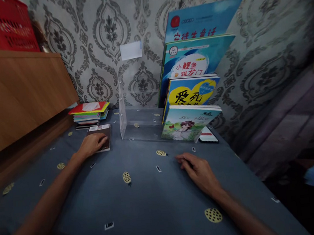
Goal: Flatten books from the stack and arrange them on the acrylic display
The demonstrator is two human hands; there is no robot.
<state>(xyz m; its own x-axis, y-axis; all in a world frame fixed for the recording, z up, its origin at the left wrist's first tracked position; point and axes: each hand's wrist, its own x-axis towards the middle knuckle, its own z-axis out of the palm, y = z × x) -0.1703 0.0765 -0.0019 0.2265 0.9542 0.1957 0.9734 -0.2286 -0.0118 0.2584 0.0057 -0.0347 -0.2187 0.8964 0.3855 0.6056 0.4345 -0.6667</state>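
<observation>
My left hand point(91, 143) rests on top of a small dark-covered book point(106, 136) with a white strip along its far edge. The fingers are loosely bent over the cover and do not wrap round it; the book lies flat on the table. To the right, my right hand point(198, 171) lies low over the tablecloth with nothing in it, fingers partly bent and apart. Beyond it stands a clear acrylic book rack point(144, 133). Its right side holds several picture books in rising tiers, the front one a green picture book point(187, 123); no books stand in its left side.
Behind my left hand is a stack of thin books point(89, 115). A phone point(208, 135) lies right of the rack. At the left stand a wooden cabinet point(22, 90) and a red plastic basket point(1, 25). Patterned wallpaper point(89, 38) backs the blue-grey tablecloth point(155, 203).
</observation>
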